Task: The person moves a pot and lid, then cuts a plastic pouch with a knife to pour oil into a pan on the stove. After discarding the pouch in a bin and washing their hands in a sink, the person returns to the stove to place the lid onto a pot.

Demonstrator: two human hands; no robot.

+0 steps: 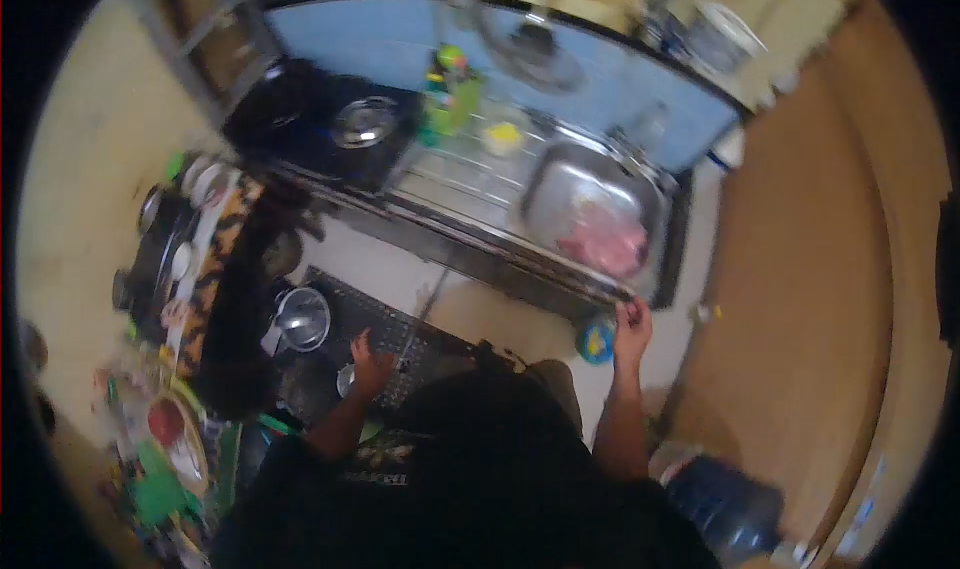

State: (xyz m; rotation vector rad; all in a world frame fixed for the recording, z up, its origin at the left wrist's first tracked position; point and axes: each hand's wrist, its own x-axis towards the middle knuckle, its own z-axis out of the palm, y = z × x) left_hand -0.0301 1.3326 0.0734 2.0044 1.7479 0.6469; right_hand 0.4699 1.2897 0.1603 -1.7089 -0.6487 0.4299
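My left hand (371, 365) is held out low over the dark mat, fingers apart, with nothing in it. Near it on the floor side stands a round metal pot (302, 319). My right hand (632, 327) is at the front edge of the counter, just below the sink; its fingers are curled in, and blur hides what they may hold. Pink, wet-looking pieces, perhaps raw meat, (608, 244) lie in the steel sink (545, 194). A blue round container with yellow in it (597, 341) is close by my right hand.
A black gas stove (300, 134) is at the counter's left end. Green bottles (450, 99) and a yellow-topped tub (502, 137) stand on the drainboard. Crowded kitchenware is on the left, including a red bowl (166, 421). A large water bottle (725, 509) stands at lower right, near a brown panel (800, 269).
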